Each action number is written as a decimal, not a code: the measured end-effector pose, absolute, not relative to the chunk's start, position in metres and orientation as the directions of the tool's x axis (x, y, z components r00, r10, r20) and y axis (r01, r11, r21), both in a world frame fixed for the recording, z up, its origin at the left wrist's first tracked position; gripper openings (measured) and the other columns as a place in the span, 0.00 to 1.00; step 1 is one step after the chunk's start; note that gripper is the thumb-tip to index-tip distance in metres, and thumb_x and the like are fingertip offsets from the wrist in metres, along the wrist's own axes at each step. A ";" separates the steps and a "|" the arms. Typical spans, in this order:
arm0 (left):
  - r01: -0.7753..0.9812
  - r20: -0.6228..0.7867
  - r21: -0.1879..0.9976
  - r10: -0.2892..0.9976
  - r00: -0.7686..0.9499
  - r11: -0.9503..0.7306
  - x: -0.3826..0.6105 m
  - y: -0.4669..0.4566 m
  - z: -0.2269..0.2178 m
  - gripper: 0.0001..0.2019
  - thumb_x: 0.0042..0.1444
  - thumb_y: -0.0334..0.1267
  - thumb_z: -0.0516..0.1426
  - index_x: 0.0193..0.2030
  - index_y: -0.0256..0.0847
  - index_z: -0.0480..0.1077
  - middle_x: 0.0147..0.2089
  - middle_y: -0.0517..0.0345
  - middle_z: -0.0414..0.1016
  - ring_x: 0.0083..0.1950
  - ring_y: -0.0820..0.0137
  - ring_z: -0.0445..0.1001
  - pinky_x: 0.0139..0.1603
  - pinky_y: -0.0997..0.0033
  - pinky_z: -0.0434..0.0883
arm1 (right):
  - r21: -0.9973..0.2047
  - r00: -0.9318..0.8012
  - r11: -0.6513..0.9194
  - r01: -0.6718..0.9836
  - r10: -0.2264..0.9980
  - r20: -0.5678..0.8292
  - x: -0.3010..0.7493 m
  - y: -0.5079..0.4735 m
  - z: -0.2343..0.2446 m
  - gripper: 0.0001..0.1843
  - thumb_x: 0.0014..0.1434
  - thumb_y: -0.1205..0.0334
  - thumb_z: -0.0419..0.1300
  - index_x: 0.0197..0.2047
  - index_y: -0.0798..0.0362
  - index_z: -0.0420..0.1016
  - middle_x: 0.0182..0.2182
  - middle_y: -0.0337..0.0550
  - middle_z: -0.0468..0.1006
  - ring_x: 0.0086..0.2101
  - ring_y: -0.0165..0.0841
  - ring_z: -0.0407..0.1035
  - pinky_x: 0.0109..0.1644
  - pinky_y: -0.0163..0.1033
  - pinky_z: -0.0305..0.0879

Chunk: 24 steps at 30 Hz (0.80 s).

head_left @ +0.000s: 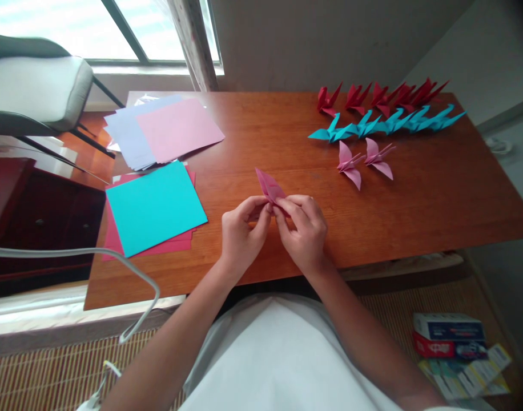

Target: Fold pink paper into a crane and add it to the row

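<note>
A partly folded piece of pink origami paper [270, 185] is pinched between both hands above the front middle of the table. My left hand [244, 228] grips its lower left side with thumb and fingers. On the lower right side, my right hand [303, 228] pinches it, thumbs close together. The paper's pointed tip rises up and to the left; its lower part is hidden by the fingers. Two finished pink paper cranes [350, 165] stand beyond my right hand. Behind them are a row of blue paper cranes [366, 124] and a row of red ones [358, 98].
On the table's left lie a turquoise sheet [156, 208] over red sheets [182, 244], with pink [180, 130] and pale lilac sheets [128, 134] farther back. A white cable [133, 267] loops past the left edge. Boxes [450, 337] sit at lower right; a chair [39, 85] stands far left.
</note>
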<state>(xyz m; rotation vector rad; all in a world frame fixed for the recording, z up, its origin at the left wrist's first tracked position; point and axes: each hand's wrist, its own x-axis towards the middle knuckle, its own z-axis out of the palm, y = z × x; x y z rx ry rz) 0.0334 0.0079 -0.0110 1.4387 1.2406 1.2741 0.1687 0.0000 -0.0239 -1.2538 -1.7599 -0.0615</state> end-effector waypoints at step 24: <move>0.254 0.279 0.925 0.959 0.047 -0.281 0.034 0.007 -0.009 0.05 0.64 0.38 0.61 0.42 0.39 0.77 0.38 0.56 0.85 0.36 0.72 0.83 0.38 0.79 0.78 | -0.730 0.089 0.401 0.553 0.843 0.530 0.176 0.001 -0.021 0.07 0.67 0.61 0.62 0.45 0.48 0.82 0.38 0.44 0.81 0.40 0.34 0.77 0.44 0.40 0.75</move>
